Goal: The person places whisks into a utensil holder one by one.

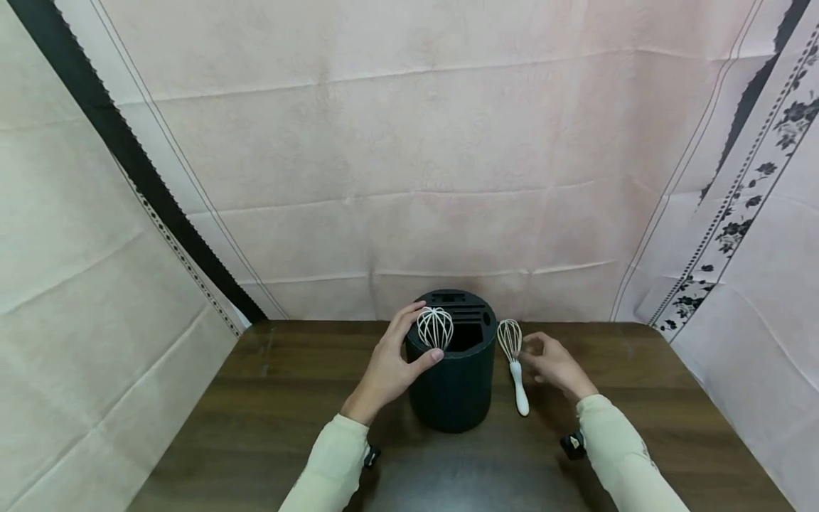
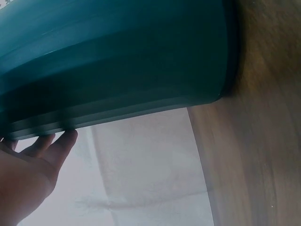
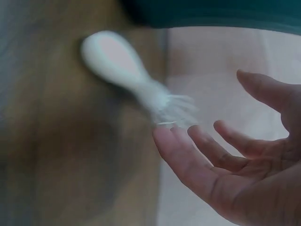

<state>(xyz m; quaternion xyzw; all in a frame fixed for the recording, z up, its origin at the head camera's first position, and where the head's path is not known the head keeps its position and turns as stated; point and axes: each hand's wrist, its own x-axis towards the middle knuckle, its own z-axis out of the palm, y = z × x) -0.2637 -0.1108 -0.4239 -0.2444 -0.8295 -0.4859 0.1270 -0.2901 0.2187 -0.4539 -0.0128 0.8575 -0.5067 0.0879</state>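
Head view: our left hand (image 1: 390,363) grips dark green holder (image 1: 451,395), curved round left rim; first whisk (image 1: 435,329) inside, wires up beside our thumb. Second whisk (image 1: 515,370) between holder and our right hand (image 1: 555,365), fingertips at wires; whether pinching, we cannot tell.

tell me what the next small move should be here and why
I'd probably bring the right hand's fingers and thumb together on the whisk beside the holder, pinching it. Its wires are close to those fingertips, which are spread apart, while the left hand already touches the holder.
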